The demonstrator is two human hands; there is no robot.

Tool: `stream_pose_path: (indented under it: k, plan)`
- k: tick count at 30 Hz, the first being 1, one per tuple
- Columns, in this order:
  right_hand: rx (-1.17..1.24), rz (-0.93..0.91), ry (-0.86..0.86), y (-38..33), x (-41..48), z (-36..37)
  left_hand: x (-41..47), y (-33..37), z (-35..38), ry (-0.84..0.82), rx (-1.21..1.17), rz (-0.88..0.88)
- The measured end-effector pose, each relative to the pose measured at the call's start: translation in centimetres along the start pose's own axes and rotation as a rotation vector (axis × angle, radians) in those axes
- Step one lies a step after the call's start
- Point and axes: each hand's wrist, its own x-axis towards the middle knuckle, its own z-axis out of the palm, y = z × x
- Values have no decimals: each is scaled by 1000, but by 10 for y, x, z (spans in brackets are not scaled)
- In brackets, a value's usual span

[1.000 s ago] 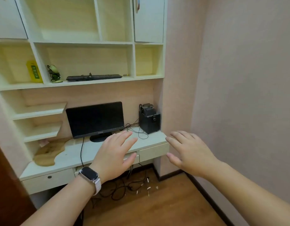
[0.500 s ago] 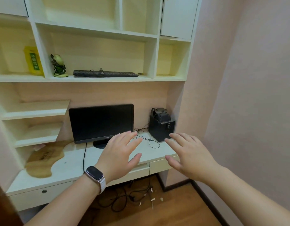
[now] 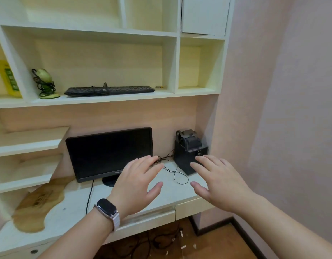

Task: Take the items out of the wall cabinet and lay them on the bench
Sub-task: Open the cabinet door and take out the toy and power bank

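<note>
The pale wall cabinet (image 3: 177, 60) has open shelves. On its lower shelf lie a black keyboard (image 3: 109, 90), a green figure wrapped in black cable (image 3: 44, 84), a small battery (image 3: 159, 87) and, at the far left, a yellow box (image 3: 9, 79). Below is the white bench (image 3: 68, 208). My left hand (image 3: 137, 184), with a watch on its wrist, and my right hand (image 3: 217, 180) hover over the bench with fingers spread, holding nothing, well below the shelf.
On the bench stand a black monitor (image 3: 109, 152) and a black speaker (image 3: 189, 152) with thin cables. A wooden board (image 3: 38, 200) lies at the left. A closed cabinet door (image 3: 204, 14) is at the upper right. The pink wall (image 3: 282, 109) closes in on the right.
The view has moved closer to the desk and shelves and shifted right. Both hands stay spread and empty in front of me.
</note>
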Motion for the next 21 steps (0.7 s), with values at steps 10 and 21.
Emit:
stream_pose_path:
  k: [10,21]
  plan:
    - [70,-72,100,147,62,55,144,24,65,48,72,-7]
    - [86,-89,78,246,117,85,234,32,111,62,128,-20]
